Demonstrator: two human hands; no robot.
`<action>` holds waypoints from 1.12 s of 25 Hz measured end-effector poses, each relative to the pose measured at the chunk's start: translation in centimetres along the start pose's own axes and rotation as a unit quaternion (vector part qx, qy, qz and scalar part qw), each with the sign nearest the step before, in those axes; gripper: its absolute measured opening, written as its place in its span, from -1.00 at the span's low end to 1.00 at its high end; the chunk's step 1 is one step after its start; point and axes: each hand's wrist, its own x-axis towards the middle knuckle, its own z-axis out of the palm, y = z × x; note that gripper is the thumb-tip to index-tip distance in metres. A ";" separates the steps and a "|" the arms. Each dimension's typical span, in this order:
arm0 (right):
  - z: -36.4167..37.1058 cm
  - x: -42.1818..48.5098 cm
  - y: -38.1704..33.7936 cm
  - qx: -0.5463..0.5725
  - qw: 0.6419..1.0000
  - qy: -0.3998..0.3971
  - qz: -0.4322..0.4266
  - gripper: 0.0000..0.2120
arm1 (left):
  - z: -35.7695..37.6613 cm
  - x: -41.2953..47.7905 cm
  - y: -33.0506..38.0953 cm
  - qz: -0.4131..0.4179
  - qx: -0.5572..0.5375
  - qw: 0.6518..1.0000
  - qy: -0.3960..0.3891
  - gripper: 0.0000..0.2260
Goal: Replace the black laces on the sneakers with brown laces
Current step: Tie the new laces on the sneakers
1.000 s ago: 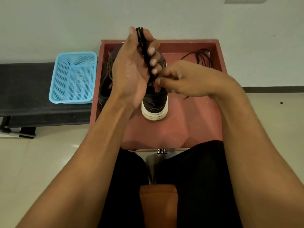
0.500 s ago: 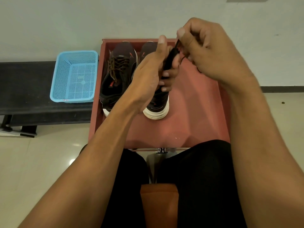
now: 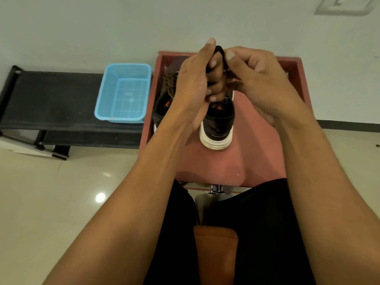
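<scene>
Two dark sneakers stand in a red tray. The left sneaker carries brown laces. Only the heel end and white sole of the right sneaker show below my hands. My left hand is raised above the shoes and grips a bundle of black lace wound over its fingers. My right hand is close against it and pinches the same black lace near the top of the bundle. The far right corner of the tray is hidden behind my right hand.
A light blue mesh basket sits on a black bench left of the tray. A white wall stands behind. My legs in black and an orange seat are below the tray. Glossy cream floor lies to the left.
My right hand went up and right, then came back down against my left hand. The left hand kept the black lace bundle raised over the shoes. The camera view tilted slightly.
</scene>
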 end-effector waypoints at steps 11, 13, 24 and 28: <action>17.2 11.0 1.5 -0.167 0.984 0.050 0.044 -0.85 | -15.9 -0.2 6.6 -0.035 0.211 0.935 0.283 -0.64; 20.6 14.6 2.7 -0.190 0.976 0.054 0.093 -0.88 | -19.9 1.8 6.1 -0.067 0.263 0.906 0.325 -0.62; 27.8 23.1 11.8 -0.168 0.906 0.032 0.388 -0.78 | -29.5 5.4 2.1 -0.239 0.318 0.889 0.225 -0.30; 28.5 21.4 11.7 -0.300 0.896 -0.007 0.329 -0.93 | -27.5 4.4 3.2 -0.197 0.354 0.883 0.237 -0.43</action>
